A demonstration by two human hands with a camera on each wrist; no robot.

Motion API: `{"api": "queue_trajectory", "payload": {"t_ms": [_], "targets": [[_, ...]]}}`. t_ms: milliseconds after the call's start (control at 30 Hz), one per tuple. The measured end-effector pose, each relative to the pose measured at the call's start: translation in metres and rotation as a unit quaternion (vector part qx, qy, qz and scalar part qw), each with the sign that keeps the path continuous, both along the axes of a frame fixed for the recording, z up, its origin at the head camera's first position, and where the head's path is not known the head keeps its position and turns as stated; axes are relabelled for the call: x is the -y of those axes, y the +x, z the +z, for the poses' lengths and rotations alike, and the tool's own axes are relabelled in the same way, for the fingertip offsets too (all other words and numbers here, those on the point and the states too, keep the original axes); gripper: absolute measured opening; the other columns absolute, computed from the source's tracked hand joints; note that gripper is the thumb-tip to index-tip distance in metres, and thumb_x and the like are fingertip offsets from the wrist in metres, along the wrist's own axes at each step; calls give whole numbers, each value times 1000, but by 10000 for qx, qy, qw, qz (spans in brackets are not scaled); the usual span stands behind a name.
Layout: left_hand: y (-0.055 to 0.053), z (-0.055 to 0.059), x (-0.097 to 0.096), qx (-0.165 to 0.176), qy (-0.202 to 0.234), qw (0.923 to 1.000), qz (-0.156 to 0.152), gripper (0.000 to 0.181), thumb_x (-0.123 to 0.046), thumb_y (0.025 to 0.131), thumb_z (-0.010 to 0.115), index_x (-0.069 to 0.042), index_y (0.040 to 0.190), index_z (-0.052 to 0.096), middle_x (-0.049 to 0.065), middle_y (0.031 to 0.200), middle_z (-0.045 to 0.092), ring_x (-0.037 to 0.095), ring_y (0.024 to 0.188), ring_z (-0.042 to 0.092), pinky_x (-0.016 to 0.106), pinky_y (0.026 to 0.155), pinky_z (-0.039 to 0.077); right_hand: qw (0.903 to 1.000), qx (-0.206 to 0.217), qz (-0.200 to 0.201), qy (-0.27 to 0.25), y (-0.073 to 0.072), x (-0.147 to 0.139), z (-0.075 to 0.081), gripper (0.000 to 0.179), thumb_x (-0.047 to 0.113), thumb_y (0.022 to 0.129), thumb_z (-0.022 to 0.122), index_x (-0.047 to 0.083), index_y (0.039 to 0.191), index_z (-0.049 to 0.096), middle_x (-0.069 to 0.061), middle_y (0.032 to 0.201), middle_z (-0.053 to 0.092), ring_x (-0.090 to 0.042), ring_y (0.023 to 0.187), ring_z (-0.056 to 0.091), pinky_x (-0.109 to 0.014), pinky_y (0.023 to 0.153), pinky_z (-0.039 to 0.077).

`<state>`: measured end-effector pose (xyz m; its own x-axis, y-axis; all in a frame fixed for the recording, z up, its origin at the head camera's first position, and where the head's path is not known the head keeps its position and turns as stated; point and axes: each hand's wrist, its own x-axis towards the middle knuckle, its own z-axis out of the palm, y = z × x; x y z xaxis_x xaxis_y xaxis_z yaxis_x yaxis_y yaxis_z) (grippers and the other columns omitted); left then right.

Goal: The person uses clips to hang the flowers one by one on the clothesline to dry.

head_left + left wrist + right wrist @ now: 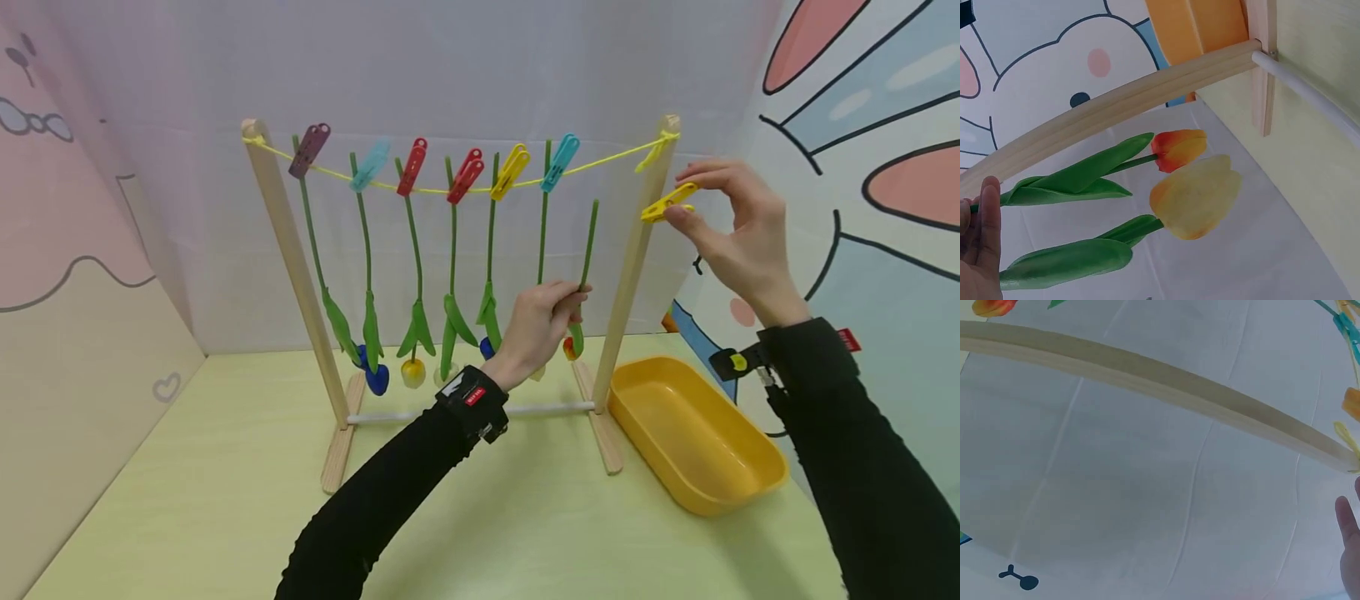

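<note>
My left hand (528, 333) pinches the green stem of an artificial tulip (1180, 150), which hangs head down, its bloom red and orange. Its bare stem end points up, below the yellow line (611, 157) and apart from it. Beside the right post, my right hand (742, 221) pinches a yellow clothespin (670, 202) between thumb and fingers. Several other tulips hang upside down from the line by coloured clothespins, among them a blue clothespin (560, 162) nearest the held stem. A pale yellow tulip (1197, 197) hangs close by the held one in the left wrist view.
The line is tied between a left wooden post (296, 275) and a right wooden post (628, 287). A white bar (551, 409) joins them low down. An orange-yellow basin (663, 467) stands right of the rack on the pale table (480, 525).
</note>
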<state>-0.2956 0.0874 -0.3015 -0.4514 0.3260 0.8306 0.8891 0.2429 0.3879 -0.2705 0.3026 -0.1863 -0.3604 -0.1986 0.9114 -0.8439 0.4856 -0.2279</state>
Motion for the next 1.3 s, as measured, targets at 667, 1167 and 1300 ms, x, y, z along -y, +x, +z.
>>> {"api": "queue_trajectory", "payload": {"t_ms": [667, 1167, 1300], "targets": [[-1, 28, -6, 1111, 138, 9935, 192, 23, -5, 97, 55, 3, 115, 67, 12, 96, 72, 6, 41, 57, 19, 45, 51, 9979, 269, -363, 462, -9, 19, 45, 27, -8, 80, 71, -15, 103, 60, 4, 109, 62, -10, 107, 49, -24, 94, 35], [0, 37, -11, 1295, 127, 9905, 450, 24, -8, 98, 54, 0, 115, 67, 11, 94, 71, 4, 39, 55, 19, 43, 50, 9910, 879, -470, 888, -11, 32, 65, 26, 0, 88, 65, -9, 110, 55, 9, 109, 65, -4, 75, 56, -14, 73, 43], [-1, 39, -13, 1341, 134, 9896, 504, 23, -8, 98, 54, 0, 114, 68, 10, 94, 71, 4, 38, 55, 17, 42, 49, 9868, 1382, -335, 771, -11, 35, 70, 20, 3, 90, 63, 4, 109, 56, 12, 103, 62, -7, 71, 58, -10, 66, 45]]}}
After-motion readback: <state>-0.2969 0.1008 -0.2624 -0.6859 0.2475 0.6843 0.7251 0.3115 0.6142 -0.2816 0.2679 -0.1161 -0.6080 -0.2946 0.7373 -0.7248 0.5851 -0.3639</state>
